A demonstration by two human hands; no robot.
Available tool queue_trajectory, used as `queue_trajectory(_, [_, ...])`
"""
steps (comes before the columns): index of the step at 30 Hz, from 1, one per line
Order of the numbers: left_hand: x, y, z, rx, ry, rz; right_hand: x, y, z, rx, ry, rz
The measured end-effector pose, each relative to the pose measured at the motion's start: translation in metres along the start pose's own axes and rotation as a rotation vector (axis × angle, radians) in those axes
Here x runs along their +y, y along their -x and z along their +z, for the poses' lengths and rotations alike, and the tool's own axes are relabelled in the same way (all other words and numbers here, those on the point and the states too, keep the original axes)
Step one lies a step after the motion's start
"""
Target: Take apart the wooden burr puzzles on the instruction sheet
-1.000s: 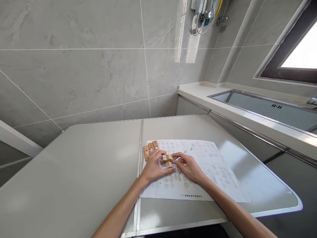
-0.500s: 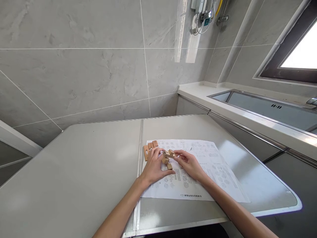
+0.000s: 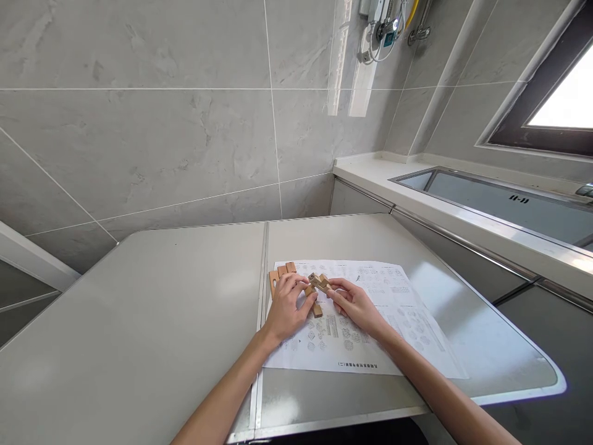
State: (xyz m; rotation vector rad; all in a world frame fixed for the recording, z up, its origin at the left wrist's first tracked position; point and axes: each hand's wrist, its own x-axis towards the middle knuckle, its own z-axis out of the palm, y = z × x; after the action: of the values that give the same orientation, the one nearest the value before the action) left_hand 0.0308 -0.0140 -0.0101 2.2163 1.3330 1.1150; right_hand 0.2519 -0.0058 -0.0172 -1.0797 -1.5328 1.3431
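Observation:
Both my hands meet over a printed instruction sheet (image 3: 393,321) on a grey folding table (image 3: 162,309). My right hand (image 3: 353,304) pinches a small notched wooden puzzle piece (image 3: 319,281) and holds it just above the paper. My left hand (image 3: 286,309) curls its fingers around another wooden piece (image 3: 315,307) that lies on the sheet below it. Several more loose wooden pieces (image 3: 280,274) lie side by side at the sheet's far left corner, partly hidden behind my left fingers.
A grey tiled wall (image 3: 162,136) stands behind the table. To the right runs a white counter (image 3: 417,191) with a steel sink (image 3: 500,201) under a window (image 3: 560,99). Pipes and a fitting (image 3: 384,28) hang on the wall above.
The two joined wooden pieces have come apart. My right hand lifted its piece up and away from me, while my left hand stayed on the piece on the paper.

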Motion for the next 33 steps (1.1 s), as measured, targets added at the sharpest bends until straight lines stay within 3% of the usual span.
queue_trajectory(10, [-0.001, -0.002, -0.001, 0.007, 0.050, -0.036, -0.013, 0.004, -0.005, -0.177, -0.105, 0.025])
queue_trajectory(21, [0.000, -0.004, -0.004, 0.016, 0.044, -0.024, -0.015, 0.004, -0.011, -0.258, -0.114, 0.018])
queue_trajectory(29, [-0.004, -0.008, -0.008, 0.038, -0.083, -0.038, -0.005, 0.007, 0.000, -0.180, 0.041, -0.039])
queue_trajectory(33, [-0.008, -0.007, -0.012, 0.105, -0.219, -0.012, 0.000, 0.005, 0.001, -0.026, 0.142, -0.049])
